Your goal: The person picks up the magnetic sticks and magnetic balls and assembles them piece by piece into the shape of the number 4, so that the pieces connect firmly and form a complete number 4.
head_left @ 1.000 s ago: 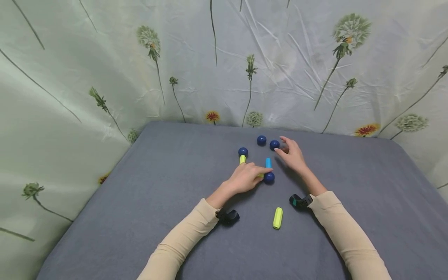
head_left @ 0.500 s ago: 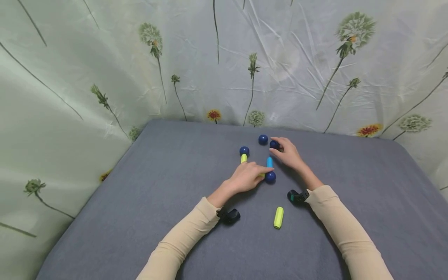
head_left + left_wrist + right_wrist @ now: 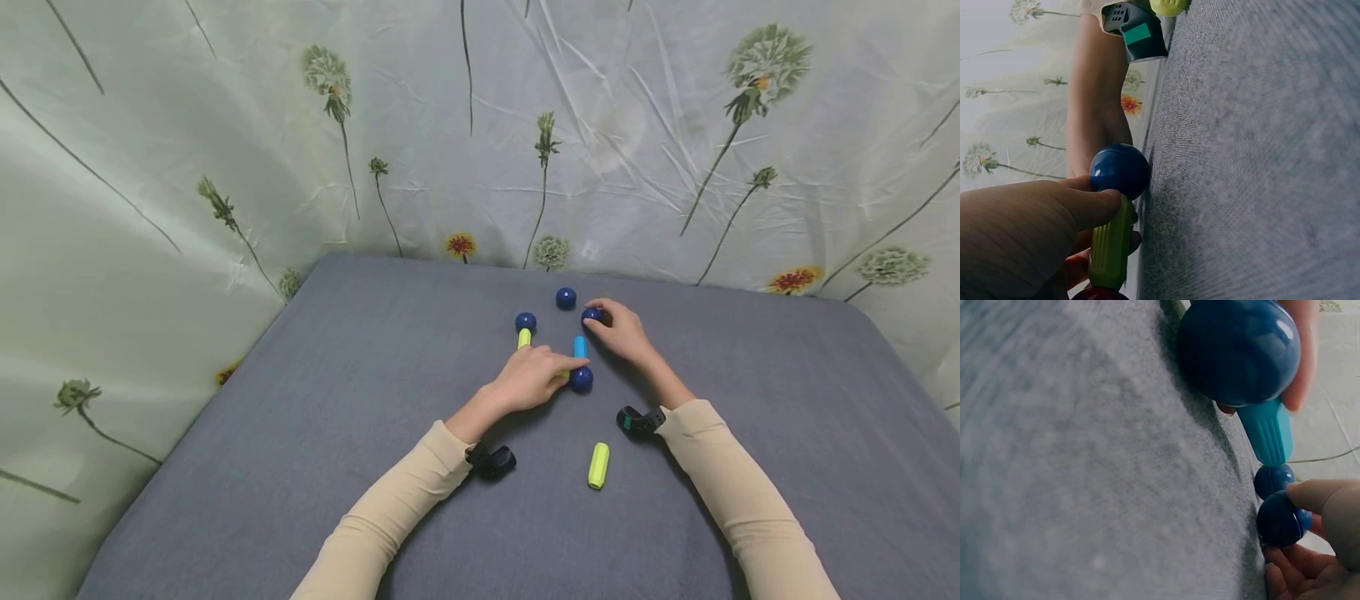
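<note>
My left hand (image 3: 528,379) grips a yellow-green rod (image 3: 1110,247), its thumb pressed near the blue ball (image 3: 1120,170) at the rod's end. A dark red rounded piece (image 3: 1100,294) shows at the rod's other end in the left wrist view. From that blue ball a light-blue rod (image 3: 580,347) points away toward the back. My right hand (image 3: 621,331) pinches another blue ball (image 3: 1280,519) between thumb and fingers, just beyond the light-blue rod's free end. Left of it, a second yellow-green rod (image 3: 524,337) runs from under the left hand to a blue ball (image 3: 526,322).
A loose blue ball (image 3: 566,298) lies at the back, left of the right hand. Nearer me, a loose yellow-green rod (image 3: 598,466) lies on the grey cloth surface (image 3: 337,400). A flower-printed curtain (image 3: 480,167) hangs behind and at the left.
My right hand has gone from spread around the blue ball to pinching it, and has brought it slightly toward the light-blue rod. The left hand keeps its hold in the same place.
</note>
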`<state>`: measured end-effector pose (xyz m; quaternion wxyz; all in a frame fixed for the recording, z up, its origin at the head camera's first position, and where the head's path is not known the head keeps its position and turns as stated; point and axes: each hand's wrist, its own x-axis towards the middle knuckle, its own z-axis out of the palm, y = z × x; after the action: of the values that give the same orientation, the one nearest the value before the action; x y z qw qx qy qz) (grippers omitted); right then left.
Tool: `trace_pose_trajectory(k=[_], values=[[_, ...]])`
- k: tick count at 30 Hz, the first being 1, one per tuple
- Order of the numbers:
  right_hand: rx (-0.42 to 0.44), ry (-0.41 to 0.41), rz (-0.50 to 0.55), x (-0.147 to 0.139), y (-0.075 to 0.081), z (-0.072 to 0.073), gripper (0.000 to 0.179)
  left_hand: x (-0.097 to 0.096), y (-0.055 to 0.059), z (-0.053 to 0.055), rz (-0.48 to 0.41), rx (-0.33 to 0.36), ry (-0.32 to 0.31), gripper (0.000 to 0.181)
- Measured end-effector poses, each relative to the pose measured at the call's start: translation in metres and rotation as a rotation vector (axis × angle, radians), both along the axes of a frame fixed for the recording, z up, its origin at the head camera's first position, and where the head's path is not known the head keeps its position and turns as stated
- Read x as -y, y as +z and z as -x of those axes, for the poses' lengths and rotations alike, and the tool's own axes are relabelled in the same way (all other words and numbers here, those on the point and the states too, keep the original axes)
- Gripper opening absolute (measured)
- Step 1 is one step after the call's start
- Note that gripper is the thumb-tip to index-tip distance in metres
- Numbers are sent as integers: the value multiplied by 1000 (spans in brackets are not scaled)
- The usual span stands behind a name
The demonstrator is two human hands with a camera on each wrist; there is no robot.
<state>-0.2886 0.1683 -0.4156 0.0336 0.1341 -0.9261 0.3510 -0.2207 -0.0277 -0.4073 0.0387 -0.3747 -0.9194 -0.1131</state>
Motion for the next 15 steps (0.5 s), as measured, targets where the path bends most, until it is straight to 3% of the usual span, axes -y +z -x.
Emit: trace_pose_trajectory(k=[15], values=[[102,51,22,-6,2,-13,39,0,-1,-1,2,-5,1,36]])
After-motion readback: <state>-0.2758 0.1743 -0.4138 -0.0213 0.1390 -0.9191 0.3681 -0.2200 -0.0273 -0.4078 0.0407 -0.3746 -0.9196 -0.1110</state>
